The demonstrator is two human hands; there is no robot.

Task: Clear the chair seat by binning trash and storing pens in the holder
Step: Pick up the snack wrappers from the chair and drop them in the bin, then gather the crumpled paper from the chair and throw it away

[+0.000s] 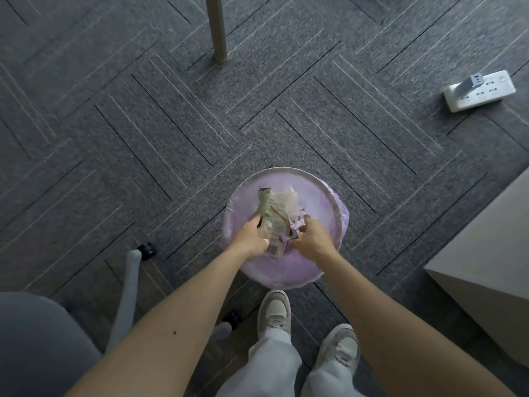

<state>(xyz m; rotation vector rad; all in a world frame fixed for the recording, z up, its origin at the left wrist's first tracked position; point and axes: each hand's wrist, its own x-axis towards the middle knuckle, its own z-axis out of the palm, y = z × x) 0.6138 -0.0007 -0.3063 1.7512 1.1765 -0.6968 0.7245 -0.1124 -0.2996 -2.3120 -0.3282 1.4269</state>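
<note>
The bin (283, 224) stands on the carpet (143, 138), just in front of the person's shoes (274, 313); it is round and lined with a lilac bag (320, 196), and its inside below the hands is hidden. Both hands are over its mouth and hold the trash (279, 219), a bunch of crumpled wrappers; the left hand (252, 239) is closed on the greenish wrapper at the left side of the bunch, the right hand (310, 237) is closed on the purple-and-white piece at the right side; the bunch sits between them, above the bag. At bottom left is the grey chair seat (37, 345), with its leg (128, 296) and a caster (147, 250) near the bin; a table leg (217, 27) stands far ahead; a white power strip (479, 91) lies on the carpet at right, well apart; a pale cabinet (486, 267) is at the right edge.
</note>
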